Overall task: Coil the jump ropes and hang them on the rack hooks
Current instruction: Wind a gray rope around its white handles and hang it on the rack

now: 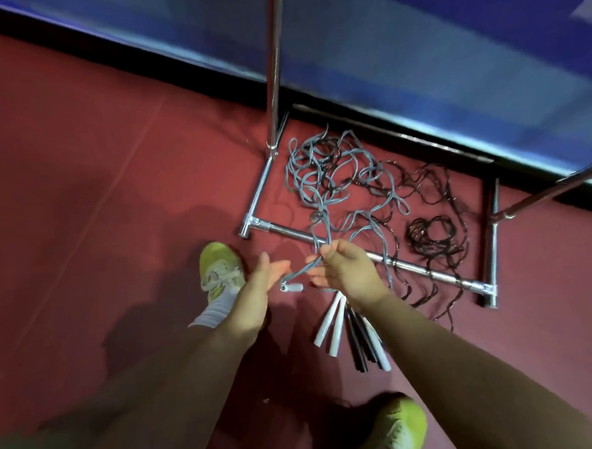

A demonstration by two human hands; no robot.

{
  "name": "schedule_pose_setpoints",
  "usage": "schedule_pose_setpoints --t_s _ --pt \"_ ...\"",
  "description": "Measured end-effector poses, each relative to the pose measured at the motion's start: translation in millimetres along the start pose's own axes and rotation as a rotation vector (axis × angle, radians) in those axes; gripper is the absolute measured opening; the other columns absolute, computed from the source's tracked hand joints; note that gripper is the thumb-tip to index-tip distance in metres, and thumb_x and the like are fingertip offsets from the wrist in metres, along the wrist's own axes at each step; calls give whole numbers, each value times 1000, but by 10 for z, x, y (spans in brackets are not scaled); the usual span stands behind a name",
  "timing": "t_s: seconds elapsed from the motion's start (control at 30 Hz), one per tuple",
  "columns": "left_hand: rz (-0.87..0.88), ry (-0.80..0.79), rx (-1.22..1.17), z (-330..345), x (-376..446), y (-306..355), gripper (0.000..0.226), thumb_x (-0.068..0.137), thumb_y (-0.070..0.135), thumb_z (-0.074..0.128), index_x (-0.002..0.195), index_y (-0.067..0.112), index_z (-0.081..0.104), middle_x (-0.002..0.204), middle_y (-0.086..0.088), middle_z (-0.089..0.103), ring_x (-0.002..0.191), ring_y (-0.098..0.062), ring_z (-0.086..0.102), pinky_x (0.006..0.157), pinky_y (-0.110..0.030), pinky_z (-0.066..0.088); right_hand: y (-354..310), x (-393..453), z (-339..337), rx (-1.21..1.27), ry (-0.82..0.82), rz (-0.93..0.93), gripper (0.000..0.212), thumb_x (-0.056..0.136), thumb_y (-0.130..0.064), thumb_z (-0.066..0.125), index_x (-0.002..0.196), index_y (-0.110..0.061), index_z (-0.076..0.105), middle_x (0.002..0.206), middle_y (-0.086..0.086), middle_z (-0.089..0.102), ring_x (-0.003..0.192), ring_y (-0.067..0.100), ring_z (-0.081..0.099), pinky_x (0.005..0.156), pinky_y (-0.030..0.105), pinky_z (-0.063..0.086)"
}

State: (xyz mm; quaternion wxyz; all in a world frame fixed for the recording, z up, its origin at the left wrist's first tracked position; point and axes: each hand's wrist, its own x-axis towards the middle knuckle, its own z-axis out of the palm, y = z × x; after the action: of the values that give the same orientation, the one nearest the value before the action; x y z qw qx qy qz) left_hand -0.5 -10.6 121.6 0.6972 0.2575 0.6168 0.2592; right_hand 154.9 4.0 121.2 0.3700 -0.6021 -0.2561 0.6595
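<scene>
A person's right hand point(346, 269) pinches a doubled strand of the grey jump rope point(333, 177) above the rack's base bar point(375, 254), its grip curled tight, while the left hand point(266, 277) hovers beside it with fingers spread, over handles point(344, 331) and tangled black ropes point(432, 237) on the red floor point(96, 166).

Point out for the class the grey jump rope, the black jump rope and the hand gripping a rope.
grey jump rope point(323, 175): head view, on a loop of the tangled cord.
black jump rope point(432, 237): head view, on its bundled coil.
right hand point(348, 273): head view, on the back of the hand.
</scene>
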Motion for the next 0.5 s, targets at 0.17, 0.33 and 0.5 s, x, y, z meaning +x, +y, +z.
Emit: schedule_pose_setpoints --t_s 0.17,0.33,0.5 --pt "144 -187 -40 148 -731 454 88 84 62 4 123 1 54 126 -17 57 126 -19 47 109 -27 27 -669 -836 51 25 -32 -145 18 101 -14 46 83 -11 49 86 10 70 63 16 67 57 26 54" --pt "226 -445 40 252 -1389 748 95 75 71 -1 95 2 60 81 -14 70 89 -26 61 84 -34 40 -1133 -1612 92 187 53 -251 21 101 -13 44 82 -9 50 74 3 69 52 10 64 50 21 53" --pt "210 -679 75 256 -1697 734 85 62 81 54 96 4 58 74 -11 68 76 -25 65 75 -35 49 -1278 -2054 36 276 83 -294 18 102 -13 43 86 -10 50 73 2 72 51 9 63 48 20 53"
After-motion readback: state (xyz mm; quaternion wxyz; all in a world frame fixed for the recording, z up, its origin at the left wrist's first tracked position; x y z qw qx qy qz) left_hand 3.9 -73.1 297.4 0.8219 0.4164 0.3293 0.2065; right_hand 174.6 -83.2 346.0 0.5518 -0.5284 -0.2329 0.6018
